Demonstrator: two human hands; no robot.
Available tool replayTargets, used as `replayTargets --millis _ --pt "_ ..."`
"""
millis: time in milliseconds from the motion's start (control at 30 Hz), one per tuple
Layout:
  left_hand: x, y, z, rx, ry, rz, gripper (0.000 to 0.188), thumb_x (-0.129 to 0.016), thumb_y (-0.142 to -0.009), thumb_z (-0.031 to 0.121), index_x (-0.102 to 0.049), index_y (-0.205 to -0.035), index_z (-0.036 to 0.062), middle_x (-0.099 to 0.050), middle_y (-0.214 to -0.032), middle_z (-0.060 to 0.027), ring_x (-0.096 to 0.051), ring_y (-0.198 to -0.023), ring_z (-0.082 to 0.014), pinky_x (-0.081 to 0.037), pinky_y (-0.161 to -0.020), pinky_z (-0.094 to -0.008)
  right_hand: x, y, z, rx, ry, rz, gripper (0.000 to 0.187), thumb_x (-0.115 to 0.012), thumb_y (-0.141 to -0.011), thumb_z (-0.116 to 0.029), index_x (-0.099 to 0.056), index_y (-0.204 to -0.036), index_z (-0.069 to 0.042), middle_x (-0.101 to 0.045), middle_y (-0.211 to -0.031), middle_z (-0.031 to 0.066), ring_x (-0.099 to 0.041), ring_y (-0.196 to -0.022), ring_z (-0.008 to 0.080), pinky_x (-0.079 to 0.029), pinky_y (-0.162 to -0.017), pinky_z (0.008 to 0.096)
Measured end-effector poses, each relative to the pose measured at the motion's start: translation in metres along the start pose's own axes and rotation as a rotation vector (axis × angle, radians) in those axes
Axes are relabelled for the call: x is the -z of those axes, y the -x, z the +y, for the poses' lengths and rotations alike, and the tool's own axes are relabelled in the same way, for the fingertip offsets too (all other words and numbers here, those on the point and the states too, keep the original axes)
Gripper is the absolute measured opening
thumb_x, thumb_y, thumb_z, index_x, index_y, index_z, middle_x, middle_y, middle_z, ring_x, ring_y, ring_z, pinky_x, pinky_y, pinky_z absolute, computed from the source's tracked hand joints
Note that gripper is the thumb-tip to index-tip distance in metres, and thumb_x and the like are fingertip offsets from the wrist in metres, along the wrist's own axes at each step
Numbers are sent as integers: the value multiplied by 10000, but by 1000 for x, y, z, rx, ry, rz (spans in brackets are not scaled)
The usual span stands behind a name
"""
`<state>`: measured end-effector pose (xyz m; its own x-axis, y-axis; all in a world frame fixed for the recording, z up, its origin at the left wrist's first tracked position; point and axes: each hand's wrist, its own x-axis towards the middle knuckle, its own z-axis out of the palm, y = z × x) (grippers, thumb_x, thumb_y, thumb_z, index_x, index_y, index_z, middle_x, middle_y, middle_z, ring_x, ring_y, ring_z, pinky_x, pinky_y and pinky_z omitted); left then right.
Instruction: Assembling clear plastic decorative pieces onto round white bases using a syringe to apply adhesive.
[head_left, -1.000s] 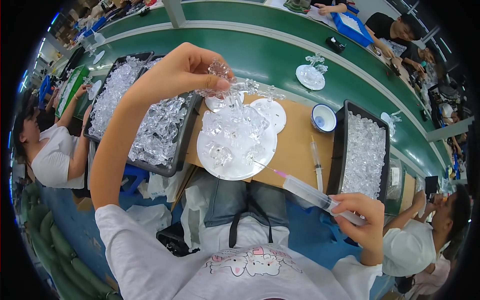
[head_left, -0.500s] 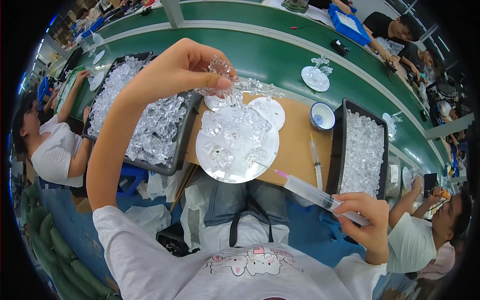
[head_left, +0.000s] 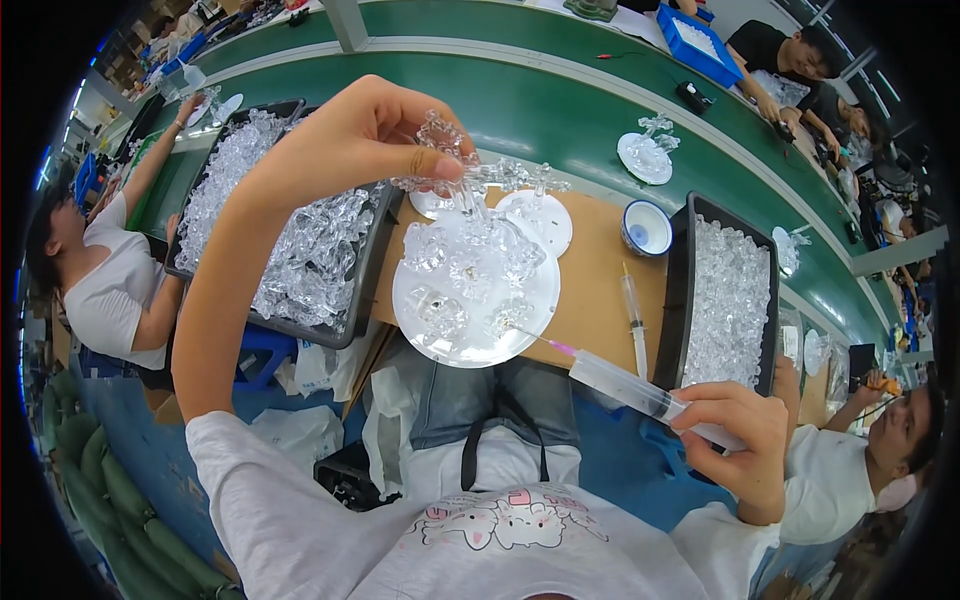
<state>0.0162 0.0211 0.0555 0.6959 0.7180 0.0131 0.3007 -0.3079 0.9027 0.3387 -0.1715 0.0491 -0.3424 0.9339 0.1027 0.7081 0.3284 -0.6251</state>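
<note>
My left hand (head_left: 385, 145) pinches a clear plastic branching piece (head_left: 440, 130) that stands up from a large white round disc (head_left: 470, 345), tilting it toward me. Several clear flower-like parts (head_left: 437, 310) sit on the disc's face. My right hand (head_left: 735, 440) is wrapped round a syringe (head_left: 620, 385) with a pink needle hub. Its thin needle reaches a clear part (head_left: 512, 318) near the disc's lower right edge. Whether any liquid leaves the tip is too small to tell. Behind the large disc, a smaller white disc (head_left: 550, 222) lies on the cardboard.
Black bins of clear plastic parts stand left (head_left: 355, 300) and right (head_left: 690, 270) of the cardboard (head_left: 595, 300). A second syringe (head_left: 634, 320) and a blue-rimmed cup (head_left: 647, 230) lie between. Beyond runs a green belt (head_left: 540, 100) with white discs. Co-workers sit at both sides.
The white discs on the green belt have shifted right. The left co-worker's arm now stretches out toward the belt. My hands, the syringe and the large disc have hardly moved.
</note>
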Motion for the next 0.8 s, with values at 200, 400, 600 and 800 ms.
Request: replayTargets --millis 200,400,600,800 --pt "0 1 -3 -16 -36 5 218 -684 -767 139 -643 -903 -27 -646 -786 -60 -600 -719 -81 -487 -677 -211 4 -2 -4 5 44 -9 208 -589 -521 10 -633 -715 -52 -654 -834 108 -636 -658 203 -475 -598 236" --pt "0 1 -2 0 -37 -11 220 -689 -764 143 -647 -902 -23 -645 -781 -55 -593 -713 -76 -482 -674 -206 4 -1 -4 -42 9 -6 203 -594 -524 2 -634 -712 -61 -656 -828 91 -640 -672 202 -457 -698 236" --pt "-1 1 -4 -33 -55 -29 229 -693 -761 151 -649 -907 -20 -643 -775 -55 -589 -714 -69 -478 -670 -198 4 -4 -4 -23 7 -26 201 -589 -533 15 -634 -717 -54 -654 -823 99 -640 -660 202 -473 -639 236" --pt "-1 4 -6 -27 -38 -16 226 -697 -758 151 -652 -901 -19 -643 -773 -55 -586 -707 -67 -473 -661 -193 2 -4 -2 -30 -30 -37 201 -594 -527 8 -639 -714 -50 -652 -819 115 -638 -652 205 -484 -600 238"
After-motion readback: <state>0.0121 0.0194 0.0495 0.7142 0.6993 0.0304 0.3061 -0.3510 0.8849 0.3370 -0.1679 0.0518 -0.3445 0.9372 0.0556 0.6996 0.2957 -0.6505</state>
